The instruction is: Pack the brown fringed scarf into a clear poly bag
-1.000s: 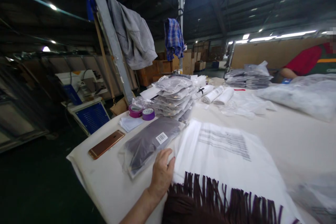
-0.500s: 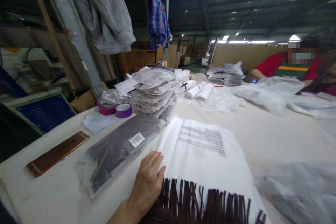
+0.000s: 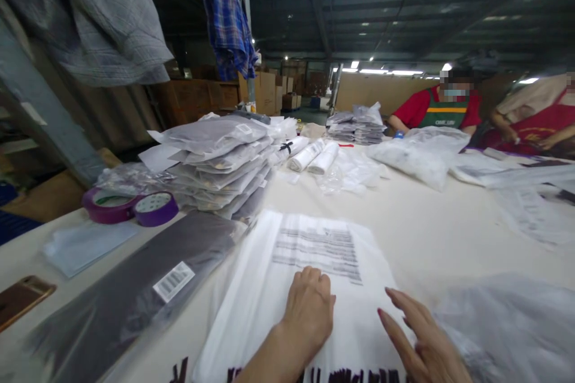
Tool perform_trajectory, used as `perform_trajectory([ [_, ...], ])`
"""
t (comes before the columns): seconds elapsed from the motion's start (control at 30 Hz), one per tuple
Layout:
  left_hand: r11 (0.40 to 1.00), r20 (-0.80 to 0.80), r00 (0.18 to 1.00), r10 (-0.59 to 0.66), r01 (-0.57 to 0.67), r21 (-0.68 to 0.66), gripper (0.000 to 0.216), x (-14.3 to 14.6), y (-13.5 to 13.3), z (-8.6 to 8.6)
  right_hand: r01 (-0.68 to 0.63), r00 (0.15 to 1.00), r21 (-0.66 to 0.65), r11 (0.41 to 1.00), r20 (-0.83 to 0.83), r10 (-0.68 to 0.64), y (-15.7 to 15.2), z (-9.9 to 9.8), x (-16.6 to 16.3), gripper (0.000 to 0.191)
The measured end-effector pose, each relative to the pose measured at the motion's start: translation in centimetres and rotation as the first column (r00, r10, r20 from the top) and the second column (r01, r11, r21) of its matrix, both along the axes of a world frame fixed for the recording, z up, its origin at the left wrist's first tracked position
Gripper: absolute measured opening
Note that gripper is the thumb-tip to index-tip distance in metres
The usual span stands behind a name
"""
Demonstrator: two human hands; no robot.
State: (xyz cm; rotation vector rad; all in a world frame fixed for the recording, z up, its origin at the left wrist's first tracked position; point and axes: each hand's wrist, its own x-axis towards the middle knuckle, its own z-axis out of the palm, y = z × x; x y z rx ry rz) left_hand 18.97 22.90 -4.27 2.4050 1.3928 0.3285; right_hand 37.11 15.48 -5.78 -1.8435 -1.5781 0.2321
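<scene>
Two bare hands, left hand [image 3: 309,314], right hand [image 3: 424,344] with long nails, bare left forearm, no sleeves, no rings

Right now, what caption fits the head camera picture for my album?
Both hands, left hand and right hand, press flat on a printed white bag.

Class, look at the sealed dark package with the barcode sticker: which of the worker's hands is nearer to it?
Left. The left hand rests flat on the white bag, next to the dark package. The right hand sits farther away, toward the bag's other edge.
</scene>
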Motion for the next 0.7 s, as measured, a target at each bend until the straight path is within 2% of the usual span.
perform_trajectory([
  [0.1,0.979,0.043,0.999,0.010,-0.018,0.205,0.023,0.8,0.0,-2.6,0.151,0.988,0.044,0.988,-0.017,-0.150,4.7,-0.7,1.1,0.046],
  [0.17,0.928,0.053,0.998,-0.017,-0.004,0.372,0.027,0.8,0.1,-4.2,0.233,0.972,0.066,0.970,0.001,-0.233,6.6,-1.4,1.6,0.054],
  [0.27,0.853,0.019,0.996,-0.087,0.065,0.518,0.028,0.4,0.6,-5.9,0.331,0.944,-0.003,0.944,0.012,-0.331,7.8,-2.7,2.2,0.062],
  [0.37,0.781,-0.004,0.989,-0.150,0.121,0.613,0.030,-0.2,1.4,-6.6,0.377,0.924,-0.118,0.918,-0.017,-0.382,7.9,-3.5,2.9,0.064],
  [0.43,0.795,0.043,0.982,-0.184,0.123,0.595,0.027,-0.9,1.9,-6.4,0.395,0.913,-0.171,0.902,-0.036,-0.407,8.0,-3.6,3.2,0.065],
  [0.5,0.865,0.132,0.976,-0.172,0.085,0.494,0.021,-1.7,2.3,-5.6,0.424,0.892,-0.207,0.882,-0.076,-0.446,8.1,-3.3,3.5,0.065],
  [0.57,0.922,0.219,0.970,-0.106,0.013,0.386,0.017,-2.5,2.7,-4.8,0.455,0.859,-0.233,0.859,-0.141,-0.493,8.3,-3.0,3.6,0.065],
  [0.7,0.957,0.294,0.955,-0.037,-0.051,0.284,0.026,-3.4,3.1,-4.2,0.479,0.806,-0.305,0.823,-0.219,-0.550,8.5,-2.7,3.9,0.063],
])
